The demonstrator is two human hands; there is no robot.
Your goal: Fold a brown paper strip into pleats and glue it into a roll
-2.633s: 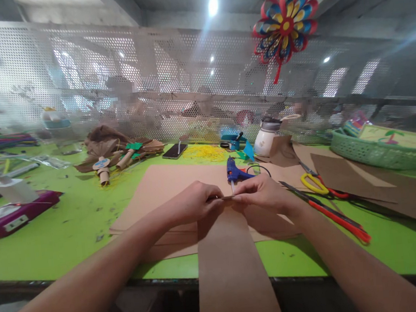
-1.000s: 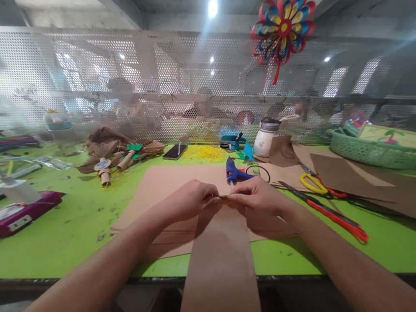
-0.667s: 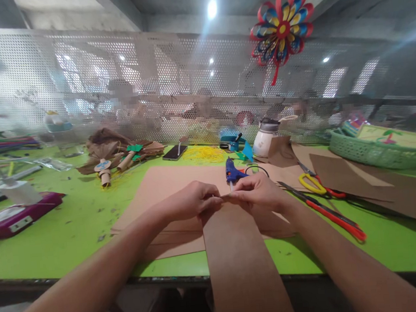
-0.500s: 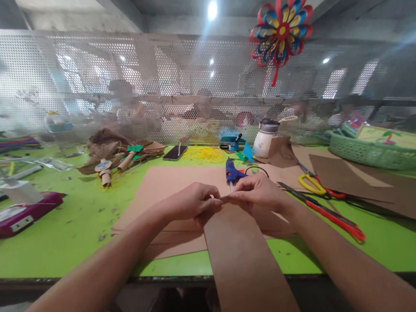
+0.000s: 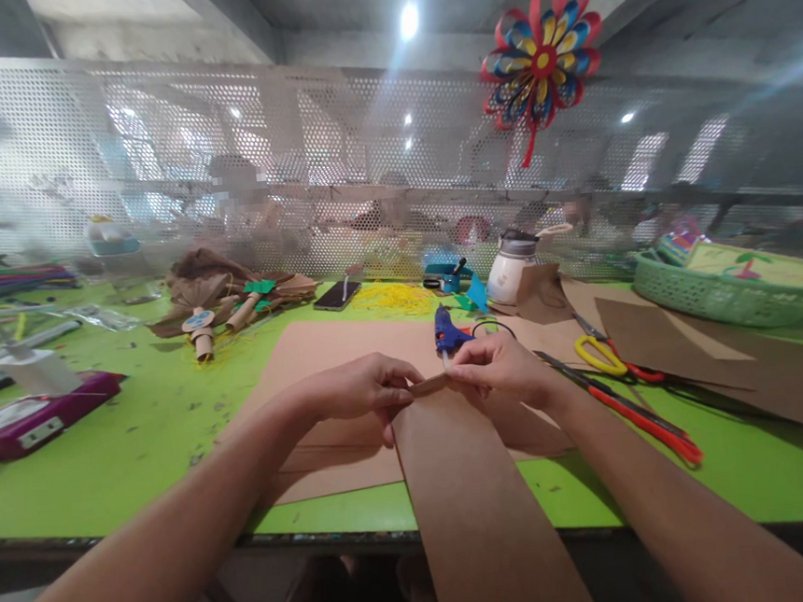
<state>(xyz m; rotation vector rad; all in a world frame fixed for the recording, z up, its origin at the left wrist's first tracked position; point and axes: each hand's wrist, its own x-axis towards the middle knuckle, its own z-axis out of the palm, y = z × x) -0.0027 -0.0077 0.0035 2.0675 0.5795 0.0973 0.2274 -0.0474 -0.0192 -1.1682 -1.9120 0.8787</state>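
Note:
A long strip of brown paper [image 5: 482, 500] runs from my hands down past the table's front edge. Its far end is folded over in a narrow flap. My left hand [image 5: 371, 388] pinches the left corner of that fold, thumb on top. At the fold's right side, my right hand [image 5: 498, 367] grips the paper between thumb and fingers. Larger brown paper sheets [image 5: 321, 345] lie flat on the table under the hands. Just beyond the right hand rests a blue glue gun [image 5: 448, 330], a white glue stick showing at its back.
Scissors with red handles [image 5: 655, 424] and yellow-handled scissors [image 5: 599, 356] lie at right, beside dark brown paper [image 5: 693, 341] and a green basket [image 5: 731, 296]. A purple power strip [image 5: 46, 421] sits at left. Farther back are a phone [image 5: 337, 294], yellow shreds [image 5: 394, 296] and a white jug [image 5: 511, 268].
My left hand has slid slightly left along the fold, so more of the flap shows between the hands. My right hand keeps nearly the same place.

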